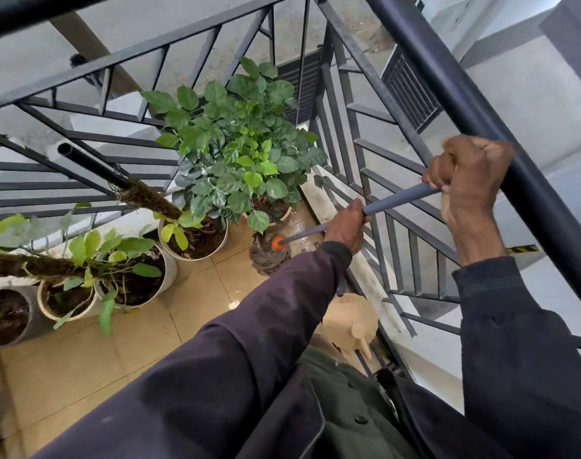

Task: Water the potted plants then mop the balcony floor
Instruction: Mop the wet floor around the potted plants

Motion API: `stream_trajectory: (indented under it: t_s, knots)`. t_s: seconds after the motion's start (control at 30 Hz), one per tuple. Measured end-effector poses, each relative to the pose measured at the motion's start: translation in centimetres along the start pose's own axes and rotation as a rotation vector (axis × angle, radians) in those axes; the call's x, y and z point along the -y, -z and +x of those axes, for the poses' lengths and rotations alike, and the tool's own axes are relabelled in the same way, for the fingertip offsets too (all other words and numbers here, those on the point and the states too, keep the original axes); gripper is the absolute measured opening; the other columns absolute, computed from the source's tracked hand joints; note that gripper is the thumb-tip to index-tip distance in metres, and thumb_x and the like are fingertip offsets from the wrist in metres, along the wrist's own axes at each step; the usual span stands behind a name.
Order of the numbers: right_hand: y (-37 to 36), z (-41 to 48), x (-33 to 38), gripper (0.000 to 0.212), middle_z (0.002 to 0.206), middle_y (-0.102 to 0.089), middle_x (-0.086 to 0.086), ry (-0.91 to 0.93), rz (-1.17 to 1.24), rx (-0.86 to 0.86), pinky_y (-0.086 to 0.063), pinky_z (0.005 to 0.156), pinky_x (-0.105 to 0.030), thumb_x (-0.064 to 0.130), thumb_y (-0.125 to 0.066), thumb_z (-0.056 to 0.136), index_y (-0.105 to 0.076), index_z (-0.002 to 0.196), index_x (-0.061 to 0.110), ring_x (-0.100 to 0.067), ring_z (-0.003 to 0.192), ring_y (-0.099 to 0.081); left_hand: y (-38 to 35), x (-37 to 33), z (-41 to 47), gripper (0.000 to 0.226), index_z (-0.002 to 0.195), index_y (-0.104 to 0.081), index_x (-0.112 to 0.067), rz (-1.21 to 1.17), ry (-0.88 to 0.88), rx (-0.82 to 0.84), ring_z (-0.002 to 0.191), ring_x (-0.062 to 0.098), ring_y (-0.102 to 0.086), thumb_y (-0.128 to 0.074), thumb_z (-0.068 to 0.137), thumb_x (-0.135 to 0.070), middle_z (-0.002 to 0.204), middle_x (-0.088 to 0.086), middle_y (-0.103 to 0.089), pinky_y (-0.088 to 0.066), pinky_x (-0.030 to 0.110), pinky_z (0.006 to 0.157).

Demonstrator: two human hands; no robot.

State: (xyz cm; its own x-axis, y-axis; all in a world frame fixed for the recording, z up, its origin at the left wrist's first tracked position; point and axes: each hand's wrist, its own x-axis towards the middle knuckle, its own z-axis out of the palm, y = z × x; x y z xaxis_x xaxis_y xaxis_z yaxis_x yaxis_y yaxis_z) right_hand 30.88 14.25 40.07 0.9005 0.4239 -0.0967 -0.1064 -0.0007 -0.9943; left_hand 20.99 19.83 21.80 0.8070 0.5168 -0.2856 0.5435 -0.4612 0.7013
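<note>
So that the mop head (268, 257) bears on the floor (196, 293), our left grip (345, 226) and right grip (464, 173) clasp its handle (395, 202), spaced apart.

The tan tiled floor (83, 369) carries 5 plant pots (170, 270), a mop head (266, 258) and a beige watering can (348, 321).

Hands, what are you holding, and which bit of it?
The mop, by its grey handle: right hand near the top end, left hand lower down.
</note>
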Motion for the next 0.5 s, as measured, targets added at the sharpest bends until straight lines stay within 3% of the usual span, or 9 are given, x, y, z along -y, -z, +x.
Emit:
stream_trajectory:
  t_s: [0.17,0.3,0.5]
  knots:
    - [0.0,-2.6,-2.9,0.048,0.036,-0.025,0.007,-0.065,-0.017,0.056,-0.033,0.05,-0.024,-0.002,-0.055,0.086,-0.045,0.045,0.019,-0.013,0.033,-0.027,-1.3,4.0,-4.1,0.004,0.104,-0.044,-0.009,0.04,0.042,-0.027,0.073,0.029,-0.056,-0.047,0.104,-0.012,0.088,0.01,-0.059,-0.049,0.043,0.066]
    - [-0.4,-4.6,-4.0,0.05,0.036,-0.028,0.008,-0.099,0.004,0.087,-0.033,0.049,-0.023,-0.004,-0.055,0.09,-0.045,0.045,0.017,-0.013,0.033,-0.028,-1.5,5.9,-5.9,0.018,0.112,-0.045,-0.008,0.044,0.093,0.008,0.079,0.032,-0.061,-0.051,0.098,0.0,0.096,0.012,-0.061,-0.056,0.048,0.073]
    - [0.0,-4.9,-1.1,0.048,0.036,-0.026,0.008,-0.009,0.053,0.057,-0.033,0.049,-0.024,-0.005,-0.054,0.086,-0.044,0.044,0.018,-0.014,0.033,-0.026,-1.5,3.8,-5.7,0.012,0.108,-0.044,-0.009,0.0,-0.005,-0.059,0.076,0.028,-0.056,-0.052,0.101,-0.005,0.093,0.011,-0.059,-0.052,0.046,0.068]
